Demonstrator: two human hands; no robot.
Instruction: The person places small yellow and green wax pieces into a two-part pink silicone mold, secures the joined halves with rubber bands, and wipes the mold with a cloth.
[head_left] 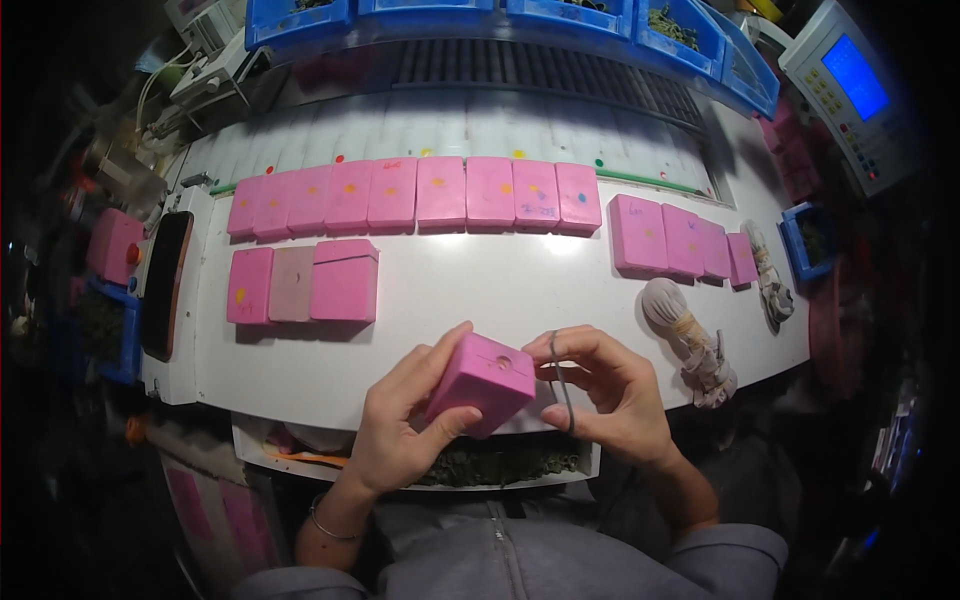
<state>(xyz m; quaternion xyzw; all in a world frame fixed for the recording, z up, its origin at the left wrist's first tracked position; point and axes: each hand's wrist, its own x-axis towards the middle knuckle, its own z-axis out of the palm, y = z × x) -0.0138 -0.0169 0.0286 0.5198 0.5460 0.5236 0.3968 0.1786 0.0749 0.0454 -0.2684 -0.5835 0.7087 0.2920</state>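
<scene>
My left hand [408, 412] is closed round a pink rubber mould block [480, 378], fingers on its far side and thumb on the near side. The block is tilted, and its upper end shows a small round hole with a thin seam line running through it. Close to its right side, my right hand [622, 400] holds a grey rubber band [563, 388], stretched into a narrow loop between the thumb and the upper fingers. The band does not go round the block; right fingertips are at or very near the block's edge, and contact is hard to tell.
A long row of pink blocks [440, 195] lies across the white table [480, 285]. Further blocks [345, 282], one banded, lie left, and others [640, 235] right. Tied cloth pouches [690, 335] lie right. A phone [167, 285], blue bins [680, 40] and a blue-screened device [850, 85] stand around.
</scene>
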